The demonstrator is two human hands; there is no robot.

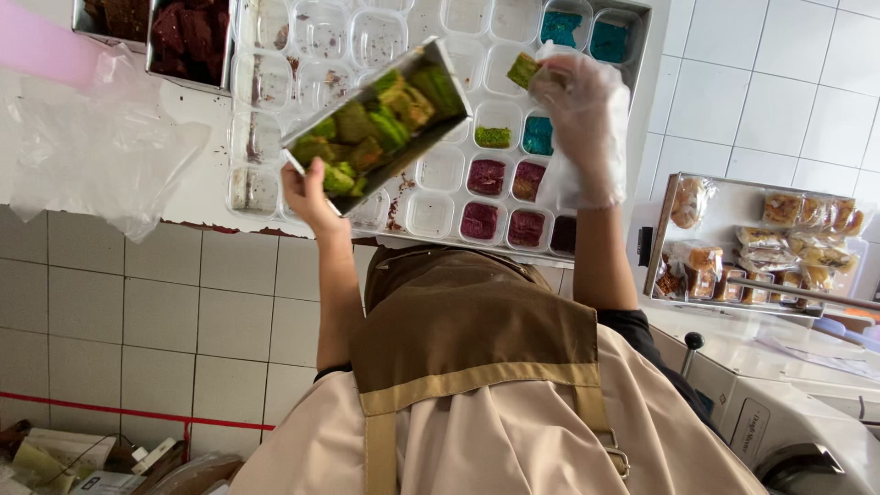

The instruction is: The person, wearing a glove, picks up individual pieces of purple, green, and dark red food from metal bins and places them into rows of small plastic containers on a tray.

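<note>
Both hands are raised over the work surface, each closed on something. Nearest the brown apron (477,321), the bare left hand (307,194) is clenched on the lower corner of a long rectangular metal tin (438,57) that it holds tilted, its far end higher, filled with chunks of green and yellow-green cake (380,128). Holding it at one corner leaves most of the load hanging out beyond the grip, so the tin probably pulls hard on the wrist; its thin metal rim looks stiff and easy to pinch, though perhaps slick with crumbs.

Further out, the right hand (587,119), in a loose clear plastic glove, pinches a small green cake piece (522,70) between its fingertips, above the rows of clear square plastic cups (440,170). The piece looks soft, light and crumbly: I judge it wants a gentle hold across its flat sides, since a tight squeeze would likely break it, and the glove film may slide on it.

Beneath both hands, some cups hold dark red cake (486,176), some teal (537,136), one green (493,137), and many stand unfilled. Metal trays of dark brown cake (188,37) sit at the far left, and wrapped pastries (807,215) lie on a tray to the right.
</note>
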